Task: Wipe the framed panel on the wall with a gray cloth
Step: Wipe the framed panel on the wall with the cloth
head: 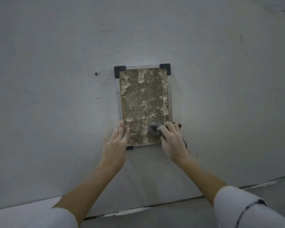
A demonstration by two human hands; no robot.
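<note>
- Pressing a bunched gray cloth [155, 129] to the lower right of the panel face, with fingers [163, 129] of the right hand [173, 142] bent over the wad and gripping it; a dark tail of cloth trailing out past the far side of the hand.
- Lying straight and close together, not spread: fingers [121, 127] of the left hand [115, 145], tips on the lower left edge of the frame, palm flat toward the wall, holding nothing.
- Covering both lower corners of the framed panel [144, 99] in part with the hands — upright rectangle, thin pale metal frame, rough mottled brown and cream surface.
- Capped in black at the corners: upper left cap [120, 71], upper right cap [165, 68], lower left cap [129, 147] peeping out beside the left hand; fourth corner hidden behind the right hand.
- Mounted flat on a plain gray wall [56, 63], scuffed — small dark hole [96, 73] to the left of the frame's top.
- Reaching up from the bottom edge on bare forearms, with pale sleeves pushed back: right sleeve [247, 209], left sleeve [53, 218].
- Meeting the wall below: gray floor [171, 216].
</note>
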